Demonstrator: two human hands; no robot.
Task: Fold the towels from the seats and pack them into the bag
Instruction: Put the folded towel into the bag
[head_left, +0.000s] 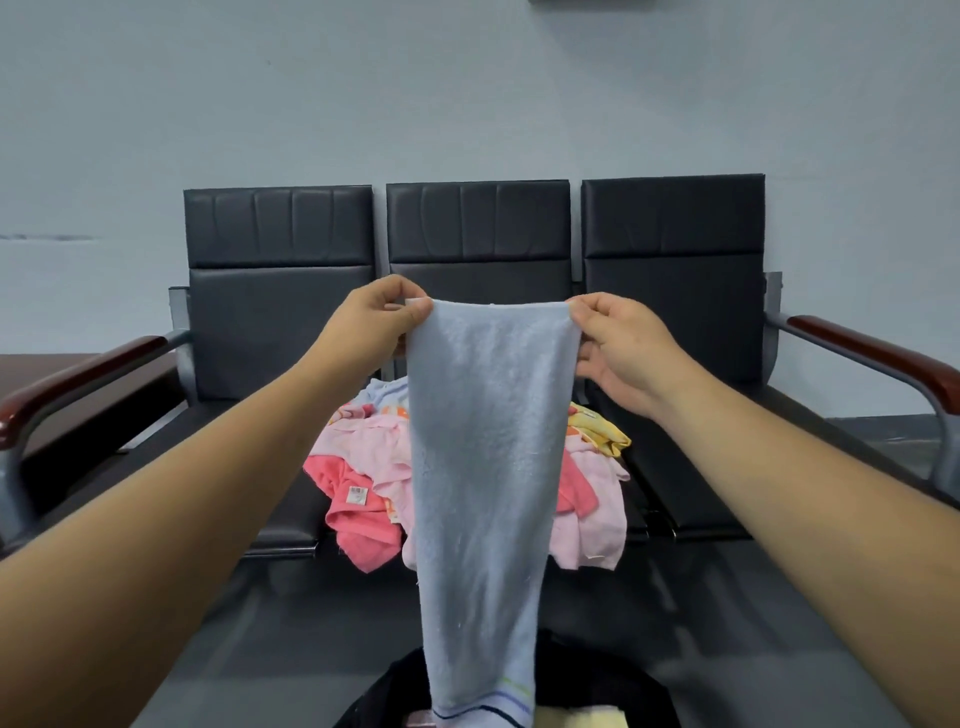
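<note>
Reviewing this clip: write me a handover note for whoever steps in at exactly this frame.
Hands: the left hand pinches one top corner of the blue towel, and the right hand pinches the other. The towel hangs straight down.
Things: the pile of unfolded towels lies on the middle seat. The black bag sits below the hanging towel, with something pale yellow inside.
Done: perhaps one item packed.
Left: fold this towel, pack it, then work through the pile.
</note>
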